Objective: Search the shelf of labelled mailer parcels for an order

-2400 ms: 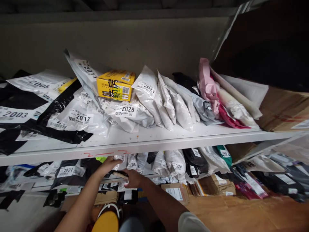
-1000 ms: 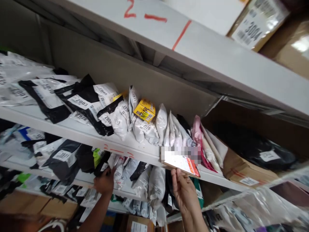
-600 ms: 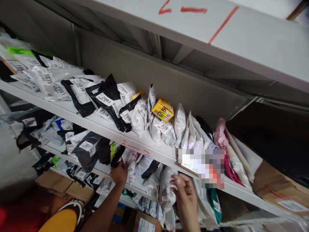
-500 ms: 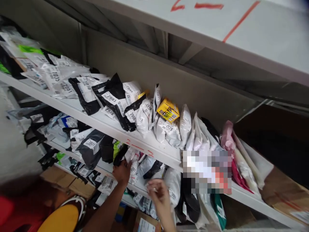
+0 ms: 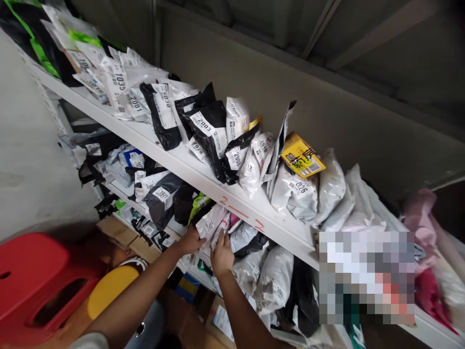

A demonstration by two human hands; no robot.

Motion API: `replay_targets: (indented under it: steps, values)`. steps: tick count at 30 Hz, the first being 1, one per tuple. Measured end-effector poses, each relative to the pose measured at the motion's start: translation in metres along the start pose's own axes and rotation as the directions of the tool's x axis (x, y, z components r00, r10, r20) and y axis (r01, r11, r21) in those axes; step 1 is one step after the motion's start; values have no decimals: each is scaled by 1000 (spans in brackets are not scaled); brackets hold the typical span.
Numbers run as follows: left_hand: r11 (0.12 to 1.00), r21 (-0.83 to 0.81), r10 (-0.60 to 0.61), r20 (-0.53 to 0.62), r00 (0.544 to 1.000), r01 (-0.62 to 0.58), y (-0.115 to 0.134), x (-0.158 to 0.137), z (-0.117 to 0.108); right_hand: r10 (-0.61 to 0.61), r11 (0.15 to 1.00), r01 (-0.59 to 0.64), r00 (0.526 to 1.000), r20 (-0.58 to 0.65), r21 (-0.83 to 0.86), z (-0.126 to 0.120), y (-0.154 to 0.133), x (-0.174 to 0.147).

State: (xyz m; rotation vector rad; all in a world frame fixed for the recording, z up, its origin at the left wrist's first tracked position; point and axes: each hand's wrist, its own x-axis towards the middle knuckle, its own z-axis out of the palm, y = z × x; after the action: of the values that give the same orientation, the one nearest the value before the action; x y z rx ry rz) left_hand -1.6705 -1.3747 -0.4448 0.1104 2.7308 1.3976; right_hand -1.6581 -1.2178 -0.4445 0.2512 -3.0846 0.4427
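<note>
On the middle shelf, my left hand [image 5: 192,241] is closed on the lower edge of a white plastic parcel bag [image 5: 210,220] with a printed label. Close beside it, my right hand [image 5: 222,256] has its fingers around a narrow white and pink parcel bag [image 5: 222,228]; its fingertips are partly hidden. Just left of the hands sits a black and lime-green parcel [image 5: 199,204]. A grey-white parcel [image 5: 244,237] lies to the right, under the shelf edge.
Above my hands runs a white shelf edge [image 5: 189,179] with red marks, bearing many numbered parcels and a yellow box [image 5: 302,155]. A dark grey parcel [image 5: 162,199] stands farther left. A red stool [image 5: 32,271] and a yellow round seat [image 5: 112,291] are at lower left.
My right hand has come up from below the parcels and now grips one beside my left hand. The white bag in my left hand is tilted outward. The view has shifted left and lower.
</note>
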Motion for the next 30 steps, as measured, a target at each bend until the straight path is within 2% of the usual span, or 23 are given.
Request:
replay_targets:
  steps: [5, 10, 12, 15, 18, 20, 22, 24, 25, 27, 30]
  values:
    - [987, -157, 39, 88, 995, -24, -6, -23, -8, 12, 996, -11, 1000, 18, -88, -1, -3, 1]
    - [986, -167, -8, -70, 998, -4, 14, -41, 12, 19, 995, -16, 999, 34, -100, -3, -3, 3]
    - [975, -220, -33, -78, 996, 16, 14, -44, 20, 22, 995, -17, 999, 42, -102, -4, -3, 2]
    - [933, -347, -93, 31, 995, 98, -1, -48, 21, 19, 994, -13, 999, 51, -110, -5, -4, 2]
    - [867, -467, -134, 117, 984, 174, -23, -56, 10, 17, 994, -11, 998, 53, -111, -7, -4, 3]
    - [819, -543, -158, 96, 983, 184, -33, -65, 0, 17, 994, -11, 998, 52, -105, -7, -4, 3]
    - [767, -615, -222, 12, 975, 182, -38, -76, -7, 9, 996, -5, 999, 53, -90, -7, -3, 2]
    - [712, -681, -332, -110, 937, 172, -41, -87, -11, -3, 998, 7, 998, 55, -64, -9, -3, 1]
    - [684, -710, -398, -172, 901, 166, -42, -93, -11, -9, 999, 12, 998, 56, -47, -10, -4, 0]
    - [626, -764, -525, -264, 809, 157, -45, -100, -8, -22, 1000, 22, 999, 44, -4, -16, -8, 1]
    - [537, -834, -660, -321, 679, 128, -45, -102, -1, -83, 994, 85, 996, -27, 65, -30, -18, 9]
